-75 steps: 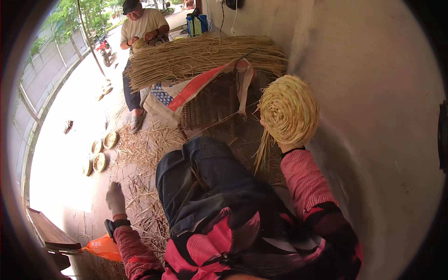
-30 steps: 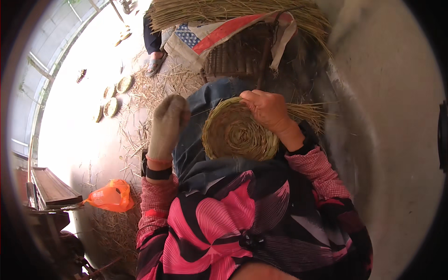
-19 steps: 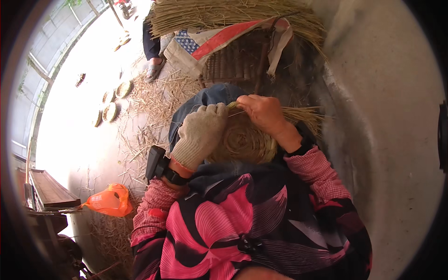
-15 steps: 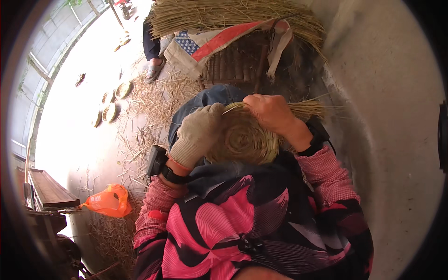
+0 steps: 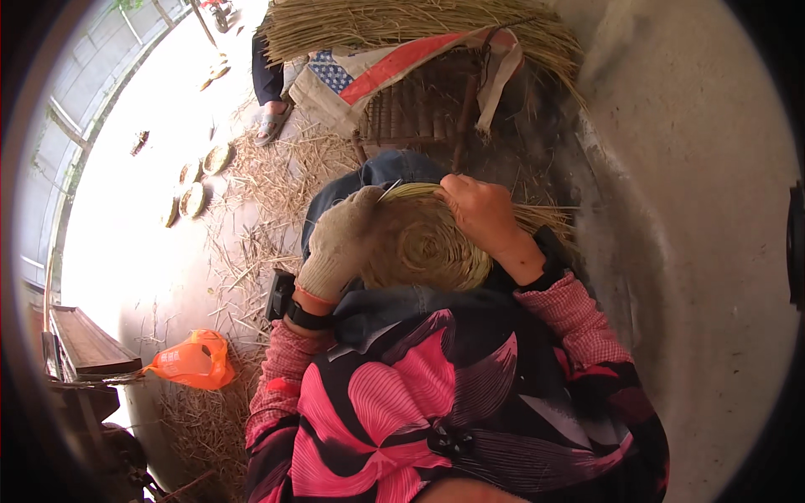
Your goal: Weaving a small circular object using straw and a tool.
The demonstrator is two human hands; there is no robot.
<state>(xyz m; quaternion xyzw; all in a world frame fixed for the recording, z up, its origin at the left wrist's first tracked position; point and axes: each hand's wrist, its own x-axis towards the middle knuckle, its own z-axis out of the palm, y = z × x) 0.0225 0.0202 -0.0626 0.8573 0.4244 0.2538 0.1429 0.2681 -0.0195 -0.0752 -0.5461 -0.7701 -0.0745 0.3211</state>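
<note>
A round coiled straw basket (image 5: 428, 247) rests in my lap, its hollow facing up. My left hand (image 5: 342, 239), in a knitted work glove, is closed around the left side of its rim. By the gloved fingertips a thin, pale, pointed sliver (image 5: 390, 190) sticks up over the rim; whether it is metal or straw I cannot tell. My bare right hand (image 5: 482, 210) pinches the far right of the rim, thumb inside the basket. A bundle of loose straw (image 5: 549, 220) trails out to the right beyond that wrist.
Beyond my knees, a thick straw sheaf (image 5: 411, 25) lies over a striped cloth (image 5: 402, 71) on a slatted wooden chair (image 5: 411, 117). Several round baskets (image 5: 193, 199) stand on the left floor near another person's sandalled foot (image 5: 270, 124). An orange plastic bag (image 5: 197, 360) lies amid scattered straw.
My gloved left hand has slid a little left and down along the rim, away from my right hand. More of the far rim and the thin sliver now show between them.
</note>
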